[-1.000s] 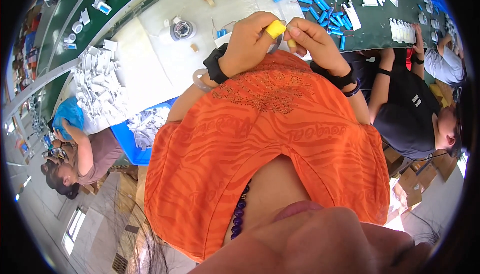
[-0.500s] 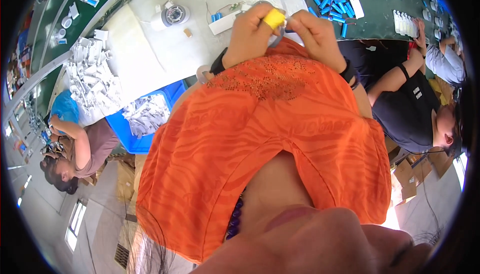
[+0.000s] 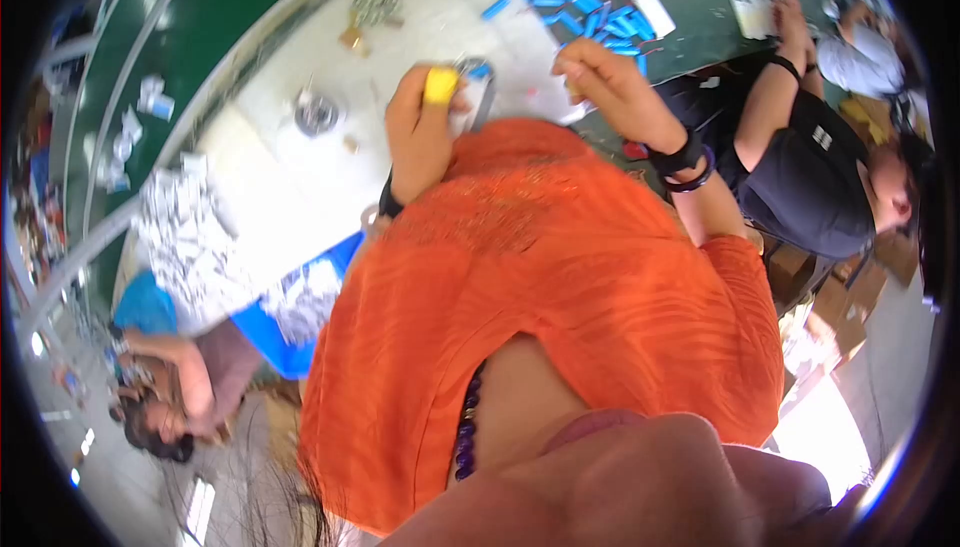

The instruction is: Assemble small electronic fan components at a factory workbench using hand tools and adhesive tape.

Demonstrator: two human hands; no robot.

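My left hand (image 3: 418, 137) is over the near part of the white work surface, with a yellow wrap (image 3: 440, 85) round one finger. Its fingers are curled, and what they hold, if anything, is hidden. Right beside them is a grey curved piece (image 3: 487, 102) with a blue part near its top; I cannot tell whether it is held or lies on the surface. Apart from it, to the right, my right hand (image 3: 618, 97) is raised with thumb and fingertips pinched together. Anything between those fingertips is too small to make out. A loose blue cylindrical cell (image 3: 495, 8) lies beyond the hands.
Several blue cells (image 3: 620, 25) lie on the green table at right. A round white part (image 3: 317, 115) sits on the white surface (image 3: 270, 162). White plastic pieces (image 3: 190, 227) are heaped at left, above a blue bin (image 3: 265, 339). Co-workers sit at right (image 3: 815, 177) and left (image 3: 190, 387).
My hands were together with a wired white casing behind them; now they are apart, the left further left and the right slightly right. The whole view has tilted and shifted.
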